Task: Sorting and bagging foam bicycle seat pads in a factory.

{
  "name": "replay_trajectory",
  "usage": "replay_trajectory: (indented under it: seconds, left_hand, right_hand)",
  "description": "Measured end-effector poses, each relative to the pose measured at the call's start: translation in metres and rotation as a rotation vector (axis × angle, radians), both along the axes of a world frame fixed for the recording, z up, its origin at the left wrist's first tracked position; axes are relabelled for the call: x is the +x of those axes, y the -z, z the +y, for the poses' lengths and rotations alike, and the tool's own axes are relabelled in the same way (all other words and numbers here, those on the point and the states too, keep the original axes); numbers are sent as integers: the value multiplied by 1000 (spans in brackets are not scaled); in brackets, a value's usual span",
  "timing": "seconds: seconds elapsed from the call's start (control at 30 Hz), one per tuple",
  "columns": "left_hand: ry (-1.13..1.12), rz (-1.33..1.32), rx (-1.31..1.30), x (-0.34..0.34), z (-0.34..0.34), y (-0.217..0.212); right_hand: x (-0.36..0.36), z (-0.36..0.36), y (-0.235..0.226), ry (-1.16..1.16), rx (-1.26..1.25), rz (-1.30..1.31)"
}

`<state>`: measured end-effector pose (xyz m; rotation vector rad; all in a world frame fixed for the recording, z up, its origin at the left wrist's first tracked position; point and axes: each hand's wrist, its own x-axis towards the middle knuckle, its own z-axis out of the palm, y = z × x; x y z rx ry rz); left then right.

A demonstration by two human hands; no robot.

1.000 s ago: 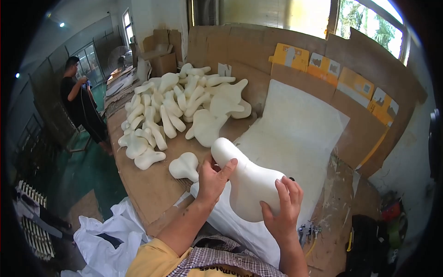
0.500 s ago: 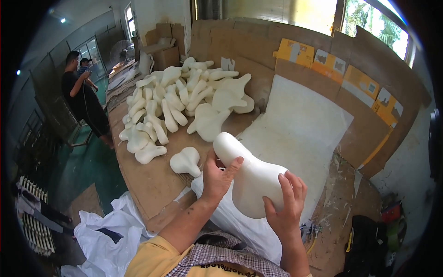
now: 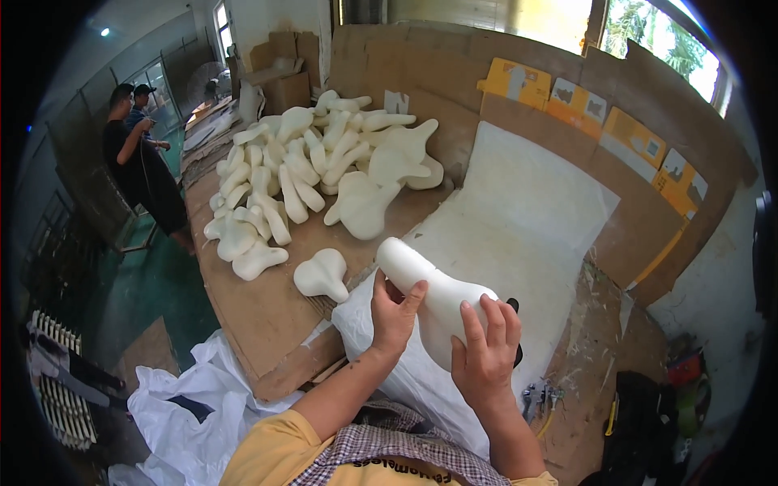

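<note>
Between my two hands is a white foam bicycle saddle (image 3: 442,296), tilted, its narrow nose pointing up and left. My left hand (image 3: 393,320) grips it near the nose, thumb on the near side and fingers going underneath. Across the wide end lie the fingers of my right hand (image 3: 489,344), with its thumb lower on the near side. A black curved piece (image 3: 516,328) shows just beyond the right fingers; whether it is joined to the saddle I cannot tell. Left of my left hand, a smaller white foam saddle (image 3: 322,274) rests on the cardboard.
A big heap of white foam saddles (image 3: 300,162) covers the far left of the cardboard-topped table (image 3: 251,324). White sheeting (image 3: 519,202) lies under my hands. At right are small metal fittings with a yellow hose (image 3: 541,401). Two people (image 3: 138,162) stand at far left.
The saddle has turned in my hands, so its wide end looks narrower and the black piece now shows. My right hand has shifted slightly left, with its fingers further over the top.
</note>
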<state>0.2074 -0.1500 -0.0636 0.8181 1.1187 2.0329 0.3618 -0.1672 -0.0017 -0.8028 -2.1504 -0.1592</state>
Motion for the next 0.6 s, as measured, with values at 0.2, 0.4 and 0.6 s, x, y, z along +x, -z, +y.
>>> replay_trajectory:
  seconds: [0.2, 0.4, 0.6]
  left_hand:
    - [36, 86, -101, 1, -11, -12]
    - [20, 136, -7, 6, -7, -15]
    - [-79, 235, -77, 9, -12, -17]
  right_hand:
    - [11, 8, -4, 11, -145, 93]
    - [15, 6, -2, 11, -178, 121]
    - [11, 4, 1, 15, -192, 114]
